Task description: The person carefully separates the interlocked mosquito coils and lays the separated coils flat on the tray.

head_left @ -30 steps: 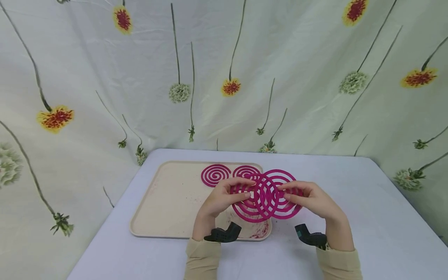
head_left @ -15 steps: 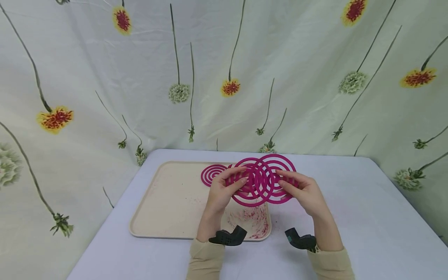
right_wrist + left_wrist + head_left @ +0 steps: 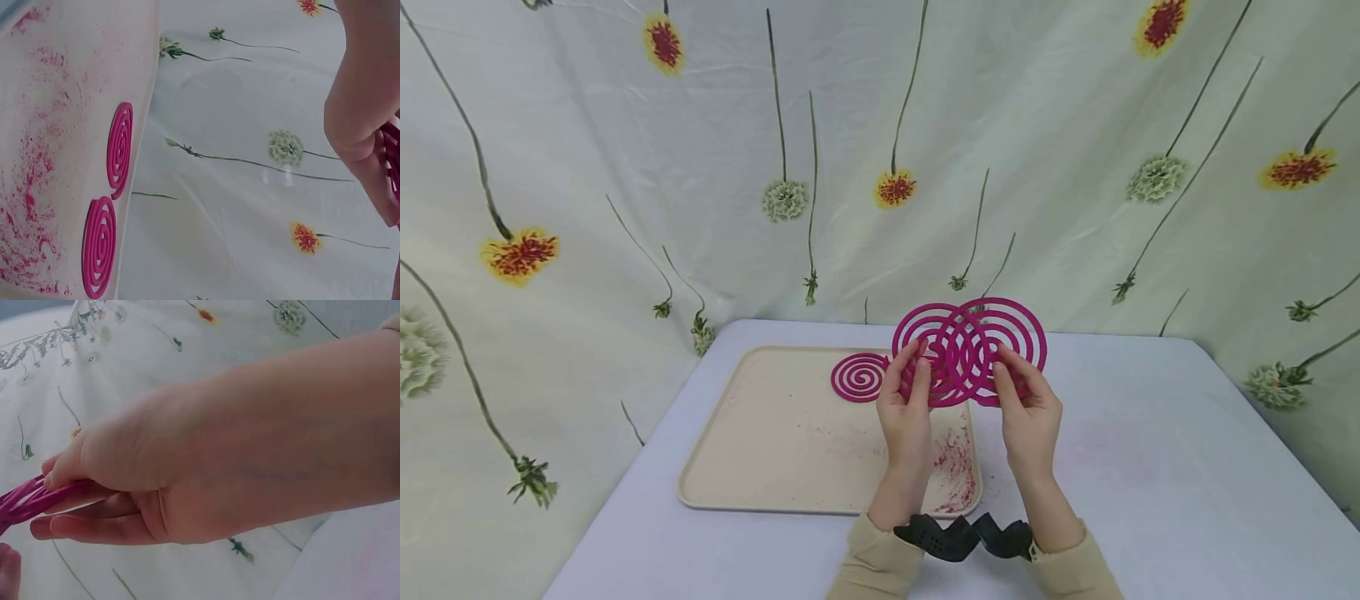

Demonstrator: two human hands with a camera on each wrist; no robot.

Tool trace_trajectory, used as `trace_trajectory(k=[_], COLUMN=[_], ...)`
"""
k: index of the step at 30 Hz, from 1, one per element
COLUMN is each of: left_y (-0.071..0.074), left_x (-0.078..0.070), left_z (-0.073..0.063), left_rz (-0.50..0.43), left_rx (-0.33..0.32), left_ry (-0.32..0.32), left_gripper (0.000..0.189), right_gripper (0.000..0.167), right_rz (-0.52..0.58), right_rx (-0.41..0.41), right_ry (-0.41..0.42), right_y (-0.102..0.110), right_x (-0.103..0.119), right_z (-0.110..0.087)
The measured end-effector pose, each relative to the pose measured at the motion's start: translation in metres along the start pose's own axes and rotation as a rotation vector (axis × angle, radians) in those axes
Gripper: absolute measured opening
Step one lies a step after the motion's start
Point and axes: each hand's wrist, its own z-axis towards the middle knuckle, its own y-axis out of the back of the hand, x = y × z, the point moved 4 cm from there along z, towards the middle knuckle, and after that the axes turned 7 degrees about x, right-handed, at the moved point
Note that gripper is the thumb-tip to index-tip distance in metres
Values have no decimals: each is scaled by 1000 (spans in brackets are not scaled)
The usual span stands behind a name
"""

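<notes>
both hands have risen and tipped the interlocked pink coils (image 3: 970,350) from lying nearly flat over the tray to standing almost upright, facing the person, and the wrists have drawn close together below. the left hand (image 3: 907,408) pinches the lower left edge of the pair, thumb in front and fingers behind; the left wrist view shows that thumb and those fingers clamped on the pink strands. the right hand (image 3: 1028,412) pinches the lower right edge in the same way. judging from how much the two spirals still overlap, they are not yet pulled apart, and the lift seems to give the fingers room to work them loose. the pair is held in the air above the far right corner of the beige tray (image 3: 760,433). on the tray, one separate coil (image 3: 860,377) lies flat just left of the left hand, and pink crumbs (image 3: 953,467) streak the tray's near right part. the tray sits on the white counter (image 3: 1150,467).
</notes>
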Motion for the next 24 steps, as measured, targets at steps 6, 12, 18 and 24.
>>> trace_trajectory(k=[6,12,18,24], left_y=[6,31,45,44], left_x=[-6,-13,-16,-17], left_z=[7,17,19,17], left_rz=[-17,155,320,351], left_rx=[207,436,559,563], left_ry=[28,79,143,175], left_gripper=[34,24,26,29], right_gripper=[24,26,23,25], right_rz=[-22,-93,-170,-199], right_rx=[15,236,520,578], right_ry=[-18,-168,-155,-174], right_y=[8,22,38,44], right_x=[1,-2,1,3], right_z=[5,12,14,15])
